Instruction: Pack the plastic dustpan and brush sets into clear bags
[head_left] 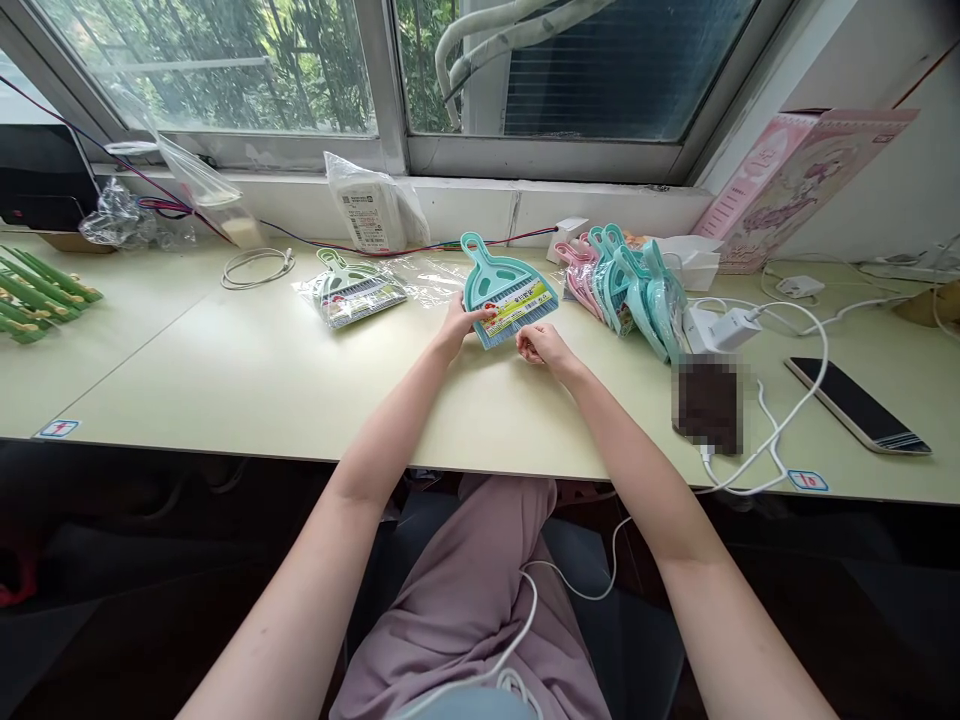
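My left hand (459, 325) grips the left side of a small teal dustpan and brush set (501, 280), thumb over its yellow label. The set is tilted, with its looped handle up and the grey bristles toward me. Just below its lower right edge, my right hand (541, 345) is closed with the fingers curled in; whatever they may hold is hidden. To the left lies a wrapped green dustpan and brush set (358, 295) on clear plastic film. On the right, several teal dustpan sets (637, 285) lean together beside pink dustpan sets (583, 275).
On the table (262, 390) at right are a charger (721, 328), white cables, a blurred dark object (707, 405) and a phone (859, 405). Green bundled items (41, 290) lie far left. A plastic-wrapped packet (375, 210) and a pink box (806, 185) stand by the window.
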